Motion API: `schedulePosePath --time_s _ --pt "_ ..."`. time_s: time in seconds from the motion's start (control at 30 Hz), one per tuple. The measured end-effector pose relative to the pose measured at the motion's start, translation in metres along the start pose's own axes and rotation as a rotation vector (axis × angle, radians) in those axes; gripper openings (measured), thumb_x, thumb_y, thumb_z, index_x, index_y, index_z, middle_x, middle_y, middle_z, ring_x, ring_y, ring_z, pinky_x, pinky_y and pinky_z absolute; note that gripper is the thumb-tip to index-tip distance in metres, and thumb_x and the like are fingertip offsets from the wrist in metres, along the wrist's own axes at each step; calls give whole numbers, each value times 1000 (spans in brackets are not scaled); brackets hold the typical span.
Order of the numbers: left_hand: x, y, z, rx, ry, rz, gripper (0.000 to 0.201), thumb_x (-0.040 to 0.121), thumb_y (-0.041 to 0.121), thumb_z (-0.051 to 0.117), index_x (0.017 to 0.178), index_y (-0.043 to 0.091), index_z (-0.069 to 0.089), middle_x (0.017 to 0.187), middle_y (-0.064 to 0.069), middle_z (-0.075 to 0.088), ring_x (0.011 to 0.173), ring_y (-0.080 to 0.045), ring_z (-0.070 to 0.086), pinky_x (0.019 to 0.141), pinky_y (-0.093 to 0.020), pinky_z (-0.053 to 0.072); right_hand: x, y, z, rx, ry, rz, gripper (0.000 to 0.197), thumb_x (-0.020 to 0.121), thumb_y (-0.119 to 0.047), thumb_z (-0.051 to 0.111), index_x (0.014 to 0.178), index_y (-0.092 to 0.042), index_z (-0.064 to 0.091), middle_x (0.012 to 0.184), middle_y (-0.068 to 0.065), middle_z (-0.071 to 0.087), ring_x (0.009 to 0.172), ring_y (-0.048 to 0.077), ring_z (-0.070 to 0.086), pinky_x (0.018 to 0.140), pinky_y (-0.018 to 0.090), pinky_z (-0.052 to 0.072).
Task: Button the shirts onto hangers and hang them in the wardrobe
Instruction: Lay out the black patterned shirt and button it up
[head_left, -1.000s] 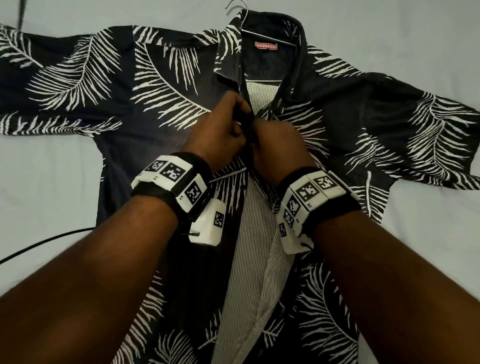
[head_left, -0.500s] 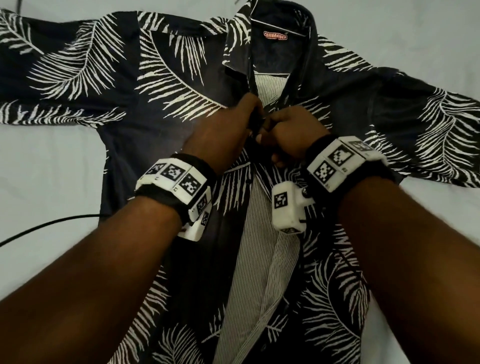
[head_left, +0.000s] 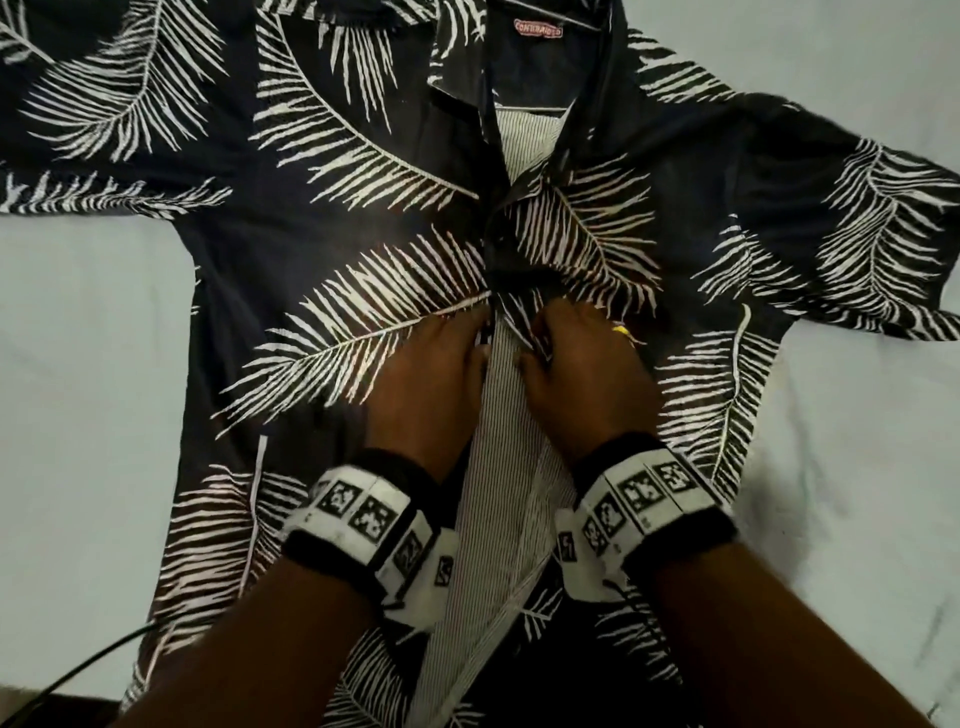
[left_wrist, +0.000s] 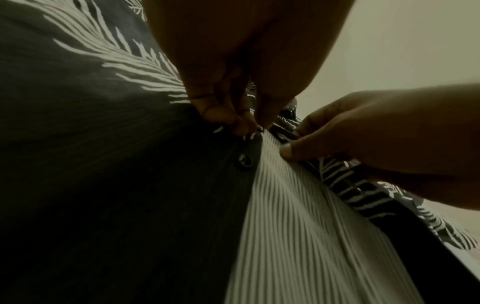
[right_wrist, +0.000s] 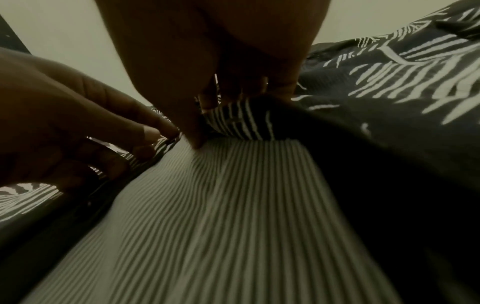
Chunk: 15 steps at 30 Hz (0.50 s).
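Observation:
A black shirt (head_left: 322, 218) with white fern print lies flat, front up, and a thin wire hanger (head_left: 535, 107) shows inside its collar. Its front is closed at the chest and parted below, where a striped shirt (head_left: 498, 467) shows underneath. My left hand (head_left: 480, 338) pinches the left front edge (left_wrist: 249, 131), just above a dark button (left_wrist: 245, 159). My right hand (head_left: 530, 343) pinches the right front edge (right_wrist: 233, 117) opposite it. The two hands sit a narrow gap apart. The hanger's hook is out of view.
The shirts lie on a pale sheet (head_left: 78, 415) that spreads to both sides. A black cable (head_left: 78, 670) runs across the lower left corner. A dark edge shows at the bottom left.
Both hands have moved down the shirt front from the upper chest to a lower point. The fronts now lie closed where the hands were, and the view has moved closer.

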<state>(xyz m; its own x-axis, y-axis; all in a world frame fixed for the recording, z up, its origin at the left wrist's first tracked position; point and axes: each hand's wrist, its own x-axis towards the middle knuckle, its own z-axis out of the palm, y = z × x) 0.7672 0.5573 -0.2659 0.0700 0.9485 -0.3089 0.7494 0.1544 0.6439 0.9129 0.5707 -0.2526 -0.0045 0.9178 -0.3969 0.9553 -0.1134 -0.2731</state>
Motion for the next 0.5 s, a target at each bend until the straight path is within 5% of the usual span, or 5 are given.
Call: schedulePosePath --time_s 0.17,0.3,0.5 --pt "19 2 -4 95 -40 -31 15 98 27 56 109 22 64 108 -1 65 98 -19 61 77 -27 37 8 -10 -1 -5 57 -22 30 98 -35 52 123 -19 57 114 6 63 100 27 63 76 37 50" --pt "18 4 -5 61 -36 -81 9 98 24 58 103 18 63 104 -2 67 97 -21 62 80 -28 39 9 -15 -4 -6 71 -7 24 99 -23 52 121 -19 59 113 4 65 101 26 64 76 34 47" --pt "15 6 -15 -26 -2 -71 7 93 18 64 99 19 67 96 2 69 90 -16 64 78 -23 40 2 -22 -3 174 77 27 17 93 -28 58 105 -17 62 97 3 65 90 20 62 70 30 46"
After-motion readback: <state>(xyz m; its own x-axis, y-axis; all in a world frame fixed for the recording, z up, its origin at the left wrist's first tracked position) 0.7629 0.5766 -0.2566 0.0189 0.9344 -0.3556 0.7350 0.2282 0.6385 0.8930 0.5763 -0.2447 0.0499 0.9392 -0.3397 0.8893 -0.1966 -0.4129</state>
